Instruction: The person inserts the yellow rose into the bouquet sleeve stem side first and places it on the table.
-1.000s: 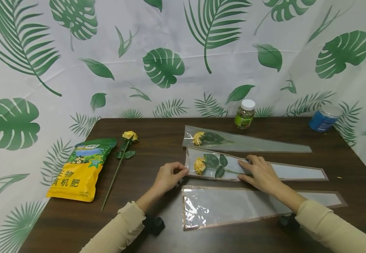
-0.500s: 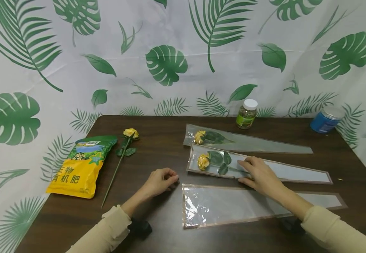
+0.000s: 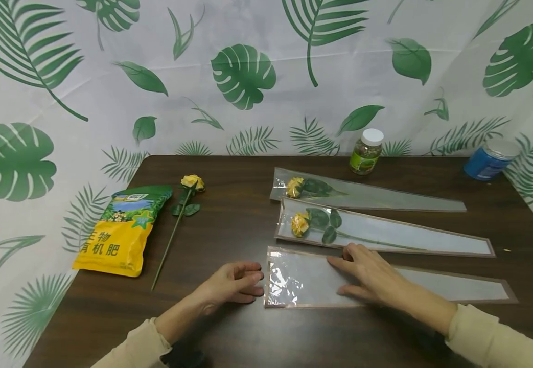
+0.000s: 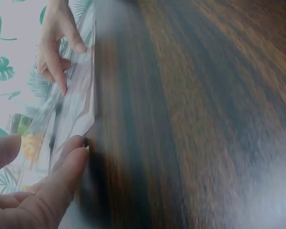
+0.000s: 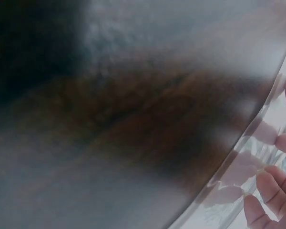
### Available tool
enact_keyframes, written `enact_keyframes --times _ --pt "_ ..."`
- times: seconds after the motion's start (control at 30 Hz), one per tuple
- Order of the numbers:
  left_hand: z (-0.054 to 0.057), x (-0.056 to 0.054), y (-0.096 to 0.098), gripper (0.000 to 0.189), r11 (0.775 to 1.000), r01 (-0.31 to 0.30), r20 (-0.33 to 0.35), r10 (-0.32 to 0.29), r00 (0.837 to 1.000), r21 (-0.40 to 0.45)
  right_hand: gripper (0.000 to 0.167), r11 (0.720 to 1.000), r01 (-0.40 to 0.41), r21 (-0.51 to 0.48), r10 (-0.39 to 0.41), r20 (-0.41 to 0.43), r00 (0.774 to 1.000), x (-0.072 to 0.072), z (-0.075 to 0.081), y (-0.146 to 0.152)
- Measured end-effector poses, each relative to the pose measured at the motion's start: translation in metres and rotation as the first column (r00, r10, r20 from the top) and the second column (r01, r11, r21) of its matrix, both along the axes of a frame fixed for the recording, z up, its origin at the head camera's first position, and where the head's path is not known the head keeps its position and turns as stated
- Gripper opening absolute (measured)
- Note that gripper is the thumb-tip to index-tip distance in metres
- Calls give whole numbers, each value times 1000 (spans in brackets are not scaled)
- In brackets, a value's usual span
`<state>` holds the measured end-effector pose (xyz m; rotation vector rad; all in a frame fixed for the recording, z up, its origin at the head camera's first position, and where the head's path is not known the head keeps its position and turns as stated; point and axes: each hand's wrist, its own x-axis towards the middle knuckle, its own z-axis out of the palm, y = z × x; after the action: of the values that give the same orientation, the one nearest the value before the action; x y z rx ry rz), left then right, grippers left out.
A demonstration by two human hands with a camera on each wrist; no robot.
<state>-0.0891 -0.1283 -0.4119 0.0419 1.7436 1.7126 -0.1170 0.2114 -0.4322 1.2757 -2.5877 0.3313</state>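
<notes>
While the right hand [image 3: 374,276] lies over the nearest clear wrapper [image 3: 309,281], fingers apart, the left hand [image 3: 230,286] sits just beside its wide end, fingers loosely bent.

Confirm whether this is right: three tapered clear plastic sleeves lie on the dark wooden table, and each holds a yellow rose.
Not all three: in the head view, only the far sleeve and middle sleeve hold a yellow rose; the nearest sleeve, under the right hand, has none. All three do lie on the table.
</notes>
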Motion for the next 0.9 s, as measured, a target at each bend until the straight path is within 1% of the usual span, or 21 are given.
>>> enact_keyframes --times 0.13,0.2,0.3,0.4,0.47,0.53,0.6,0.67,0.77,0.8,0.83,0.9 --pt "-2 0 8 61 1000 -5 8 5 1000 2 63 1000 -4 -7 4 -7 1000 -1 0 -2" --pt "-5 0 12 58 1000 -8 -4 8 1000 -13 64 1000 1 -6 -1 -11 1000 -1 -1 -2" --pt "-9 0 19 47 999 -17 -56 15 998 -50 65 1000 12 -3 -12 -5 1000 -1 -2 -2" --pt "-13 1 27 30 995 -48 -117 38 992 -84 64 1000 15 -10 -15 4 1000 0 -3 -4" --pt "-14 1 32 21 993 -74 -138 61 989 -87 59 999 19 -49 -18 25 1000 1 -1 -6" --pt "-15 1 38 18 991 -93 -163 76 984 -96 52 992 35 -122 -29 55 998 1 1 -11" --pt "-14 -1 44 19 990 -104 -188 84 979 -99 43 969 61 -240 -36 111 993 0 4 -20" --pt "-14 -4 48 22 988 -111 -224 84 971 -111 38 929 83 -359 -22 171 985 -2 8 -34" --pt "-13 -8 53 24 987 -107 -285 69 956 -122 37 868 103 -485 18 239 971 -5 11 -56" --pt "-13 -9 54 24 986 -104 -312 59 948 -131 38 855 106 -508 25 244 969 -5 11 -63" --pt "-12 -10 55 23 985 -98 -347 43 937 -144 38 843 114 -526 23 247 969 -5 11 -68" --pt "-10 -12 57 22 981 -91 -415 13 910 -170 38 821 131 -556 10 242 970 -5 9 -77"
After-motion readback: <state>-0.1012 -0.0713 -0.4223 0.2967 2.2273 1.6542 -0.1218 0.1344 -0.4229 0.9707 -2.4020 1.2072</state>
